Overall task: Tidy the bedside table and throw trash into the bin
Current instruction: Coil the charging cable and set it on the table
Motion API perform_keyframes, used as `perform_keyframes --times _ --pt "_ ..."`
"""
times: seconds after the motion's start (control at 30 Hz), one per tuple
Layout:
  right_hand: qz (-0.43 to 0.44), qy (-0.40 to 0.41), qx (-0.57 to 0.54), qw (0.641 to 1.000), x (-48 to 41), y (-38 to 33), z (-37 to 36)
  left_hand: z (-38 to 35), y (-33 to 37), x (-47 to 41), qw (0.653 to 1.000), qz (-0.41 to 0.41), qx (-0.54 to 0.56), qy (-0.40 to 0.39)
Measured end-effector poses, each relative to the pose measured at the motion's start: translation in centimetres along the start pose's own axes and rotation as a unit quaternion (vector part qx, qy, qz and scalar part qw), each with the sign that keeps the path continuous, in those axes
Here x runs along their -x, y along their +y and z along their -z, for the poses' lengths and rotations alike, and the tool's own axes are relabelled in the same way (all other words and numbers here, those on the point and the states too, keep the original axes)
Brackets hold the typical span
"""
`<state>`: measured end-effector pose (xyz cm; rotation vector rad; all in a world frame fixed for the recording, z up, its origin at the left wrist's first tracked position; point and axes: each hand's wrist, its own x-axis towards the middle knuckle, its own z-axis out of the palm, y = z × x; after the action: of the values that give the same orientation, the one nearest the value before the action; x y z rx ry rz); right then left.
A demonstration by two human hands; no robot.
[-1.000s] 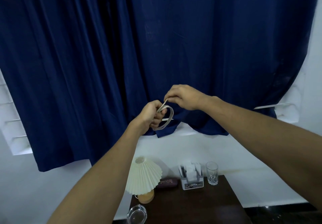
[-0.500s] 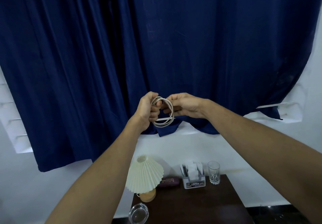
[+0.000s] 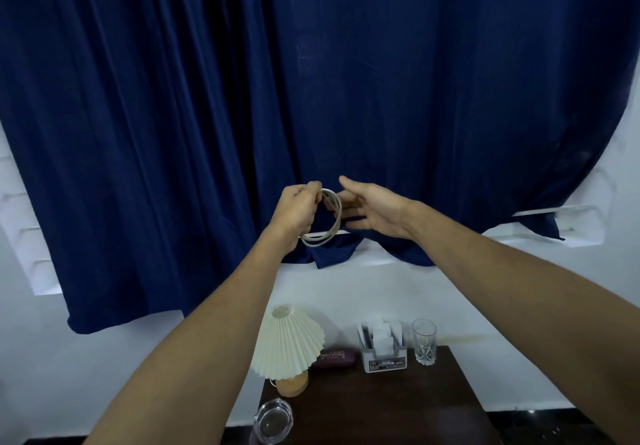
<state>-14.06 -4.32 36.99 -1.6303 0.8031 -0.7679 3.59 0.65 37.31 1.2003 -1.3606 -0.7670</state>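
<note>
My left hand (image 3: 297, 209) grips a white cable wound into a small coil (image 3: 329, 222), held up in front of the dark blue curtain. My right hand (image 3: 372, 209) hovers just right of the coil with its fingers spread and relaxed, palm toward the loops; its fingertips are near the coil but contact is unclear. The dark wooden bedside table (image 3: 381, 406) lies far below both hands.
On the table stand a pleated cream lamp (image 3: 289, 342), a maroon glasses case (image 3: 334, 358), a white organiser box with cards (image 3: 382, 351), a drinking glass (image 3: 424, 340) and a clear glass ashtray (image 3: 272, 422) at the front left. A white wall is behind.
My right hand has let go of the cable and opened beside the coil. The cable went from a single loop to several loops in my left hand.
</note>
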Motion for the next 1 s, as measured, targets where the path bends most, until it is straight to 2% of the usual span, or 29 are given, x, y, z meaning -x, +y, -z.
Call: perform_keyframes --times 0.17,0.23,0.3,0.4,0.5,0.77,1.0 --pt "0.074 0.037 0.088 0.993 0.0 0.3 -0.9 0.1 -0.3 -0.2 1.000 0.005 0.008 -0.013" --pt "0.096 0.063 0.084 0.990 -0.1 0.3 -1.5 0.0 -0.4 -0.1 1.000 0.004 0.007 -0.016" --pt "0.099 0.077 0.068 0.990 -0.2 0.2 -2.1 -0.1 -0.4 0.0 1.000 0.002 0.006 -0.016" --pt "0.091 0.097 0.100 0.986 -0.3 -0.1 -2.5 0.1 -0.3 0.2 1.000 -0.001 -0.006 -0.016" --pt "0.076 0.082 0.125 0.986 -0.2 -0.5 -2.4 0.2 -0.1 0.3 1.000 -0.006 -0.019 -0.008" --pt "0.075 0.013 -0.012 0.997 0.6 -0.3 -1.9 0.3 -0.3 0.3 0.996 -0.045 -0.074 0.018" --pt "0.098 0.083 0.052 0.990 0.6 0.2 -2.7 -0.5 -0.9 0.1 0.971 -0.098 -0.191 0.102"
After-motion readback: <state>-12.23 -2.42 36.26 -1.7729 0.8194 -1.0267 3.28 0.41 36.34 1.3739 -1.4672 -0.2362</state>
